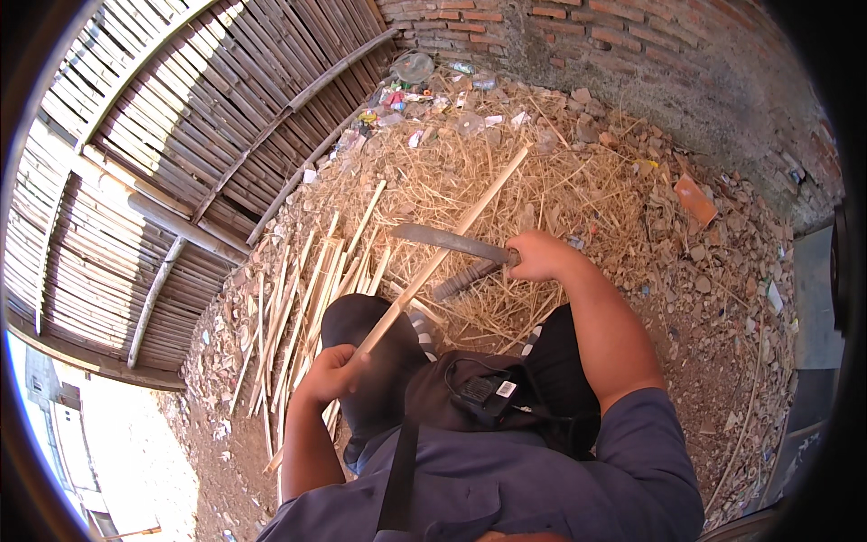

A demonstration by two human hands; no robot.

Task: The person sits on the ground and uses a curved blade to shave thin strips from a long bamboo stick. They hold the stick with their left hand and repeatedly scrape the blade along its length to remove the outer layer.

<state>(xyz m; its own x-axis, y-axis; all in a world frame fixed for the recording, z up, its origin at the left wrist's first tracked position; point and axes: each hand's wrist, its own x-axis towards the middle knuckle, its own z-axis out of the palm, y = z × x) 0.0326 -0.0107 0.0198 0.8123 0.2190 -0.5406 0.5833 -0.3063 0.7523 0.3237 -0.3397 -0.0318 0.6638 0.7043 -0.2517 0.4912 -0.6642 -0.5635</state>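
Note:
My left hand is closed around the lower part of a long, pale bamboo strip, which slants up and away to the right. My right hand grips the handle of a machete. Its dark, slightly curved blade points left and crosses the strip; whether the edge touches it I cannot tell. Just below the blade is a dark, ribbed, rod-like piece, its kind unclear. Many split bamboo strips lie in a loose pile on the ground beside my left knee.
Dry straw and shavings cover the ground ahead, with rubble and litter around them. A bamboo slat wall stands at the left, a brick wall at the back. A broken red brick lies at the right. A black device rests on my lap.

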